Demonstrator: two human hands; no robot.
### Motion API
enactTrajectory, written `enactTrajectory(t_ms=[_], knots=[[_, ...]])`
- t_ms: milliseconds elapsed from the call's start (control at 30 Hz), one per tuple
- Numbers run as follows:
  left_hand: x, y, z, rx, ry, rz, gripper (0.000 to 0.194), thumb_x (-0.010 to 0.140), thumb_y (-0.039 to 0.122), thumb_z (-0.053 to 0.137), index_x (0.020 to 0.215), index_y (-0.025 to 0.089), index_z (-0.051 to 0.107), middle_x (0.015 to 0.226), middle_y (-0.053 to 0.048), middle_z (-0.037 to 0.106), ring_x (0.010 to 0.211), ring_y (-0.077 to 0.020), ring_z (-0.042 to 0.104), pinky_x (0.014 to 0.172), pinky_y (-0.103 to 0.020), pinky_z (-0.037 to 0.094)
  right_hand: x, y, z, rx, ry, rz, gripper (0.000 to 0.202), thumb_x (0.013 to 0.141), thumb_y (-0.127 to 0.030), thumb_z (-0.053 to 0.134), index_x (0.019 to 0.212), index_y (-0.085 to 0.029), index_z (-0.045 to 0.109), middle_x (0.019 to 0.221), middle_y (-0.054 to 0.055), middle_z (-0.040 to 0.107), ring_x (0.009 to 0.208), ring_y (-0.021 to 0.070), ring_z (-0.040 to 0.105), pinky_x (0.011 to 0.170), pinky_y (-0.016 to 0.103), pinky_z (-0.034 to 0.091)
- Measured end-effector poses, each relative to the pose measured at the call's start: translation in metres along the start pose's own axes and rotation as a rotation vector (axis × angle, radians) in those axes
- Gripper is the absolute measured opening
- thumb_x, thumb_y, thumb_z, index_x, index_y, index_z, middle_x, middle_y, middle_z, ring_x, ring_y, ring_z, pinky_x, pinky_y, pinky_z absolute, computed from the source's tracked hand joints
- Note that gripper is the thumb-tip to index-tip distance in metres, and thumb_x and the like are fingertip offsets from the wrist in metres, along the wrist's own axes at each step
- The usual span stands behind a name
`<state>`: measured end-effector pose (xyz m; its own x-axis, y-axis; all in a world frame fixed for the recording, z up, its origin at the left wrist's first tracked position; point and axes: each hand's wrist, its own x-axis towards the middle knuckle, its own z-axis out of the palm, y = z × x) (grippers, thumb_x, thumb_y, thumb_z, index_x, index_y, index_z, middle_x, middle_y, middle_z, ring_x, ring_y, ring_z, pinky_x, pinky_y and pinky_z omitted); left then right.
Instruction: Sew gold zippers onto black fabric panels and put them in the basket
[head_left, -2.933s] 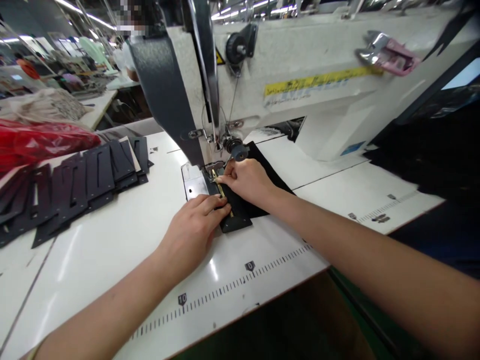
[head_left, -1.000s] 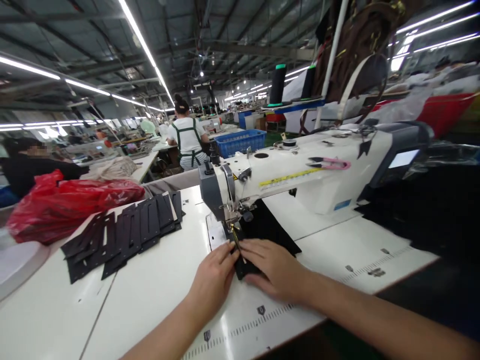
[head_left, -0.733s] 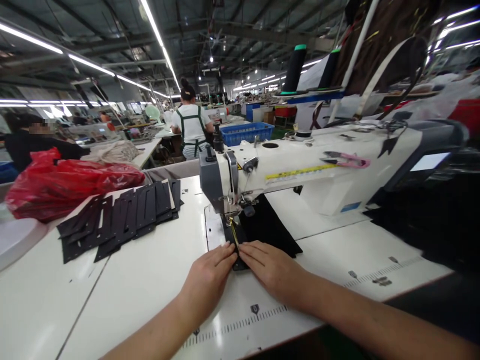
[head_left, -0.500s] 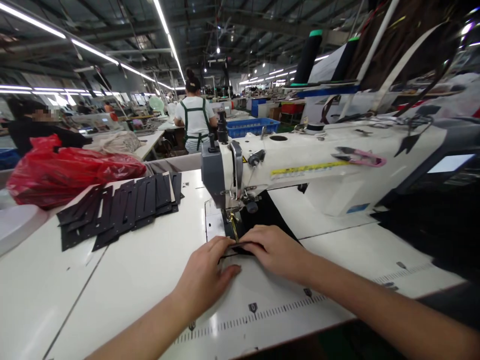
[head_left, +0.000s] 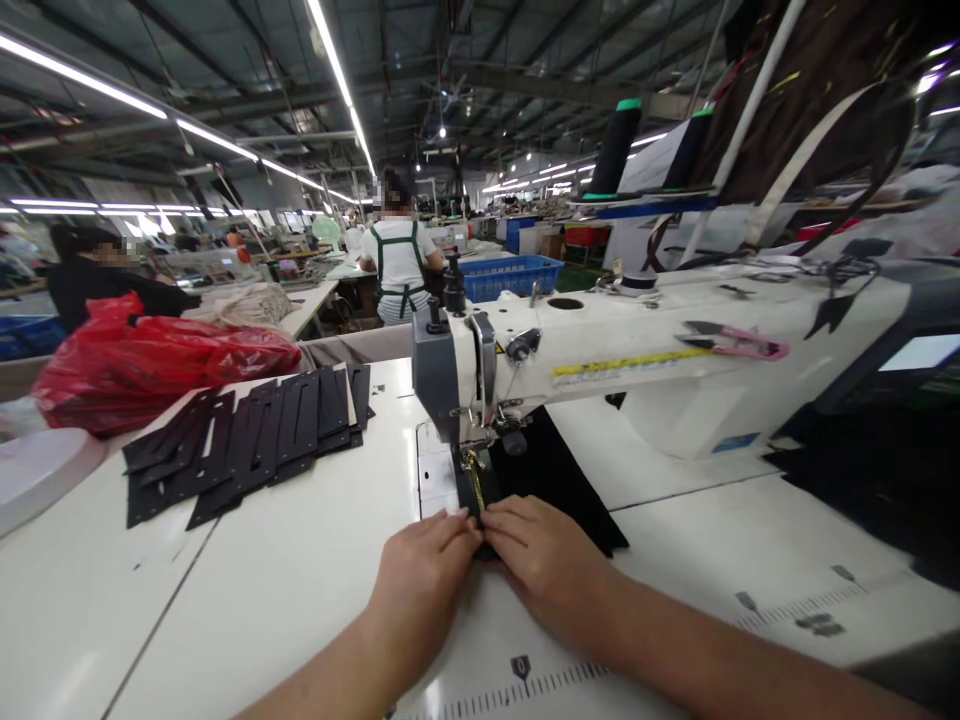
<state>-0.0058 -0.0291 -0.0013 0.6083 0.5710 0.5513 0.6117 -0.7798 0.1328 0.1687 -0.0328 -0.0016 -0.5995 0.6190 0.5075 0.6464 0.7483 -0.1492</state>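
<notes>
A strip of black fabric with a gold-toothed zipper (head_left: 478,482) runs out from under the needle area of a white sewing machine (head_left: 637,340). My left hand (head_left: 429,565) has its fingers pressed together on the strip's near end, at its left edge. Right beside it, my right hand (head_left: 544,560) pinches the same end from the right, and the fingertips of both hands almost touch. A wider black fabric piece (head_left: 555,470) lies flat under the machine arm, to the right of the zipper.
Cut black pieces (head_left: 255,440) lie overlapped on the white table (head_left: 300,580) at left, before a red plastic bag (head_left: 157,360). Pink-handled snips (head_left: 739,342) rest on the machine. Beyond are a blue basket (head_left: 510,277) and two people.
Both hands have come closer together at the zipper's end, and my left thumb is now tucked in. More of the zipper and black fabric shows. The view has shifted slightly.
</notes>
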Motion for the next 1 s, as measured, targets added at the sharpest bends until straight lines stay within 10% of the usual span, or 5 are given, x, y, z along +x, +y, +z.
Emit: enactTrajectory(t_ms=[200, 1000], knots=[[-0.005, 0.005, 0.004, 0.136, -0.001, 0.114, 0.033, 0.090, 0.009, 0.029, 0.097, 0.010, 0.062, 0.094, -0.011, 0.068, 0.087, -0.0234, 0.066, 0.082, -0.043, 0.054, -0.012, -0.007, 0.020, -0.067, 0.258, -0.024, 0.030, 0.086, -0.005, 0.037, 0.089, -0.008, 0.067, 0.088, 0.011, 0.068, 0.084, 0.0204, 0.061, 0.076, 0.032, 0.052], [0.010, -0.021, 0.013, 0.095, -0.007, 0.171, 0.030, 0.092, 0.009, 0.032, 0.090, 0.010, 0.061, 0.093, -0.010, 0.067, 0.087, -0.0205, 0.065, 0.086, -0.039, 0.052, 0.006, 0.013, 0.021, -0.072, 0.303, -0.013, 0.049, 0.095, -0.015, 0.022, 0.081, -0.008, 0.068, 0.086, 0.008, 0.070, 0.080, 0.0170, 0.063, 0.072, 0.028, 0.051]])
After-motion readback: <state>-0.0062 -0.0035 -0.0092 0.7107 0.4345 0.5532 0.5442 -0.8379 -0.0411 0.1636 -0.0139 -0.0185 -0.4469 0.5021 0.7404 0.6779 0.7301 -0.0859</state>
